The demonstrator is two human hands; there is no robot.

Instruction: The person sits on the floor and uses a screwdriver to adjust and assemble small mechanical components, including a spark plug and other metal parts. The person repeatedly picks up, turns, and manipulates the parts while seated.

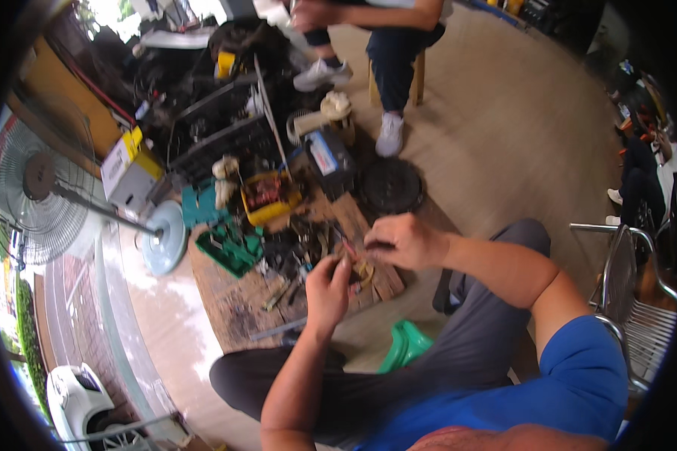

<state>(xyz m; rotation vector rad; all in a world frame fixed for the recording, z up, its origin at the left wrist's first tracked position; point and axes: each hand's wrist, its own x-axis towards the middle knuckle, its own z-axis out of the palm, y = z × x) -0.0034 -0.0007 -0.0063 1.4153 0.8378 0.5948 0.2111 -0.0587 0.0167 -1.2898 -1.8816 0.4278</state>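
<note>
Over a low wooden table (226, 301) I hold both hands up, close to each other. My left hand (328, 295) is closed, its thumb and fingers pressed together at the tips. My right hand (408, 240) is closed too, with curled fingers turned toward the left one. Whatever sits between the fingers is too small and blurred to name. Beneath them lies a jumble of dark tools and small parts (297, 252). A green plastic tray (232, 249) with small pieces in it is left of this pile. Behind it stands a yellow bin (262, 215) holding reddish parts.
A black box-shaped battery (331, 167) and a round black lid (391, 186) are at the table's far side. A standing fan (165, 233) and carton (130, 174) are left. Another person (393, 71) sits opposite. A metal chair (647, 331) stands right, a green stool (405, 344) near my legs.
</note>
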